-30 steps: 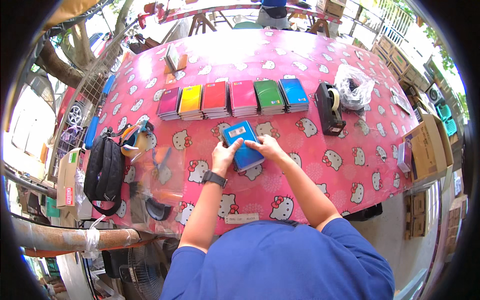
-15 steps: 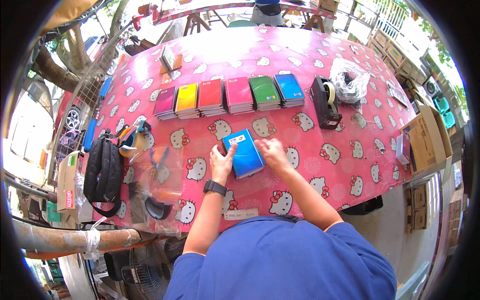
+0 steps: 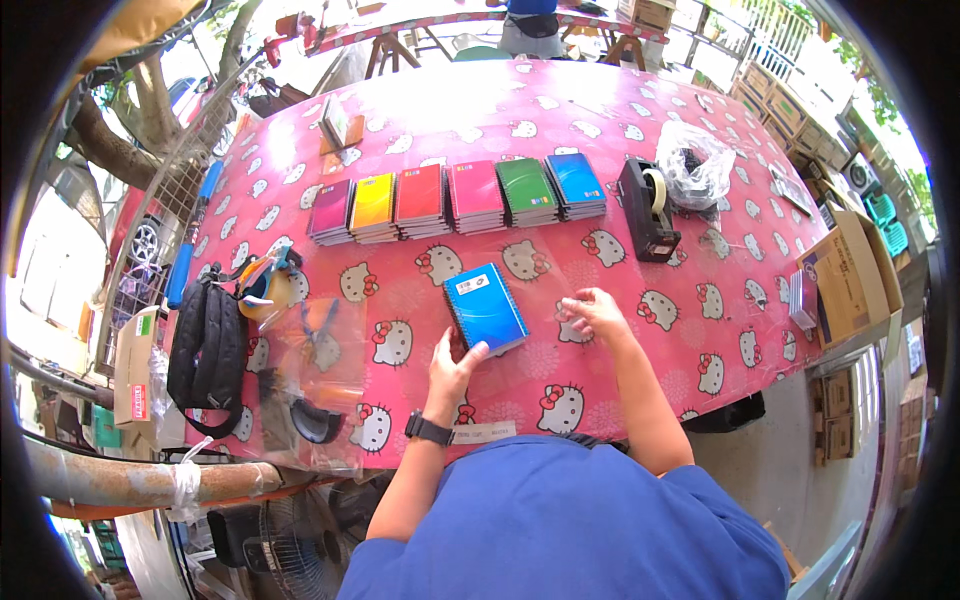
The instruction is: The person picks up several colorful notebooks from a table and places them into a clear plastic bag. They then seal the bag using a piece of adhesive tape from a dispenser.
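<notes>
"Two hands, one blue notebook [image 3: 488,312]: what's changed?"

"Your right hand [image 3: 597,312] is now off it, hanging over the worktop [image 3: 540,380] to the right, fingers loosely apart, holding nothing. Your left hand [image 3: 455,368] sits lower, at the notebook's near-left corner; whether it clamps there, I can't tell. So your left alone seems to steady it."

"And around it?"

"Six notebook stacks [image 3: 474,190] stand beyond, bounding the far side. Past your right hand, the black tape dispenser [image 3: 650,237] could obstruct reaching the clear plastic bag [image 3: 692,165]."
</notes>
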`<state>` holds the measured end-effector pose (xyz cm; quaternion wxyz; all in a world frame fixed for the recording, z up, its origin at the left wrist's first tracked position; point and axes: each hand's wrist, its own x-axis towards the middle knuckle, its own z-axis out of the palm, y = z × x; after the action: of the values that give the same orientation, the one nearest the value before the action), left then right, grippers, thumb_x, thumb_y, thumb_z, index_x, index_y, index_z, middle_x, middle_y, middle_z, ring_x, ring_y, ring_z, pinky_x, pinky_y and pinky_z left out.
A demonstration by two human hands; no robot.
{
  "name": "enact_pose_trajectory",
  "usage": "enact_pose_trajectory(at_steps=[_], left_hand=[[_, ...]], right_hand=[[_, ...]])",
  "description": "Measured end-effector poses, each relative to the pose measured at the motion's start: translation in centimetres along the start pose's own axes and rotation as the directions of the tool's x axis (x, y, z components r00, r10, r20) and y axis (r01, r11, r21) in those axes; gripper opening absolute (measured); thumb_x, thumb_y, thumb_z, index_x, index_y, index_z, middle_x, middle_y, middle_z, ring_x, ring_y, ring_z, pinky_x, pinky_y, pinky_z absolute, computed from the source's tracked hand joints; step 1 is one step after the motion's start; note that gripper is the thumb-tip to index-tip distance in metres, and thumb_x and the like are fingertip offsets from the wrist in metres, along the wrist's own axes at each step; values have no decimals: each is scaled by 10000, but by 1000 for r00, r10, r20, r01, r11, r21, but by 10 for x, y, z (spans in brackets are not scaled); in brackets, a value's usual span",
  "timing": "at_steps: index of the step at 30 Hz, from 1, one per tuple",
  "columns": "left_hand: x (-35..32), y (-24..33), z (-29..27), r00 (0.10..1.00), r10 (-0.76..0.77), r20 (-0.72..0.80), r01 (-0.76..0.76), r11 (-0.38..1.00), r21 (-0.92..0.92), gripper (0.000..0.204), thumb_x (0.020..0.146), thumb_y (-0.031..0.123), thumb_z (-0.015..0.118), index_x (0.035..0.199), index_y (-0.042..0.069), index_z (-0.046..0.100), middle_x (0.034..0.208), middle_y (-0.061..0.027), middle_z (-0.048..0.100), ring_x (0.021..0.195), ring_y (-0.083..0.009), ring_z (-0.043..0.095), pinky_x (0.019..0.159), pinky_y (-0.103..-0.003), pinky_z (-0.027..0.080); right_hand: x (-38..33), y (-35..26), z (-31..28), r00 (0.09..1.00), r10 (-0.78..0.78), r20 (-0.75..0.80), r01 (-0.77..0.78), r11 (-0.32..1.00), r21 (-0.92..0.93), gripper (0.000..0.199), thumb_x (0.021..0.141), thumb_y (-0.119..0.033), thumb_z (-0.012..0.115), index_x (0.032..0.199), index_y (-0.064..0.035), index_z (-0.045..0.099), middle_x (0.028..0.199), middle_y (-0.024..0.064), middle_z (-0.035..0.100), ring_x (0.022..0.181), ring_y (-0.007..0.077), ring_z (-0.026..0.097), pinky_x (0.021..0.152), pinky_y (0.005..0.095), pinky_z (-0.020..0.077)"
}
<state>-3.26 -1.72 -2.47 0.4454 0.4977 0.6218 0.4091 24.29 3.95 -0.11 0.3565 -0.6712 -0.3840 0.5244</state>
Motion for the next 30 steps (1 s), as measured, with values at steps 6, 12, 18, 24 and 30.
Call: enact_pose_trajectory(at_steps=[6,12,18,24,30], left_hand=[[11,13,5,999,-25,-37,21,994,-108,944,715,519,686,1334,-94,323,1361,-263,364,1264,-331,376,1041,-400,300],[55,48,29,990,-10,-140,20,997,73,1277,524,460,835,1397,-65,65,1347,-301,341,1254,-396,356,1049,-429,289],[52,28,32,994,-53,-95,52,999,-9,1092,643,272,805,1397,-58,88,1338,-300,347,1254,-396,336,1046,-431,290],[48,25,35,992,-22,-125,34,995,92,1013,693,273,770,1388,-77,121,1381,-273,308,1288,-386,278,1071,-422,242],[61,-8,22,989,45,-137,-59,993,-98,859,777,97,685,1401,-50,114,1289,-192,446,1117,-240,513,929,-317,436]], right_hand=[[-24,0,38,764,-645,-12,630,750,-202,261,753,-118,685,1000,-54,629,885,98,643,707,186,620,635,313,515],[-80,-21,100,559,-756,341,726,247,-642,244,763,-30,558,994,-74,623,839,101,551,870,272,574,710,360,497],[-102,-9,93,445,-762,471,840,172,-515,141,743,-71,582,879,-40,600,832,96,553,818,269,575,692,370,486],[-84,-25,68,777,-623,88,629,764,-147,141,842,-110,605,921,-10,665,846,131,663,762,170,623,688,316,501],[-7,-17,105,879,-404,253,466,839,-280,355,872,-239,570,1121,13,577,990,162,662,911,220,644,806,331,488]])
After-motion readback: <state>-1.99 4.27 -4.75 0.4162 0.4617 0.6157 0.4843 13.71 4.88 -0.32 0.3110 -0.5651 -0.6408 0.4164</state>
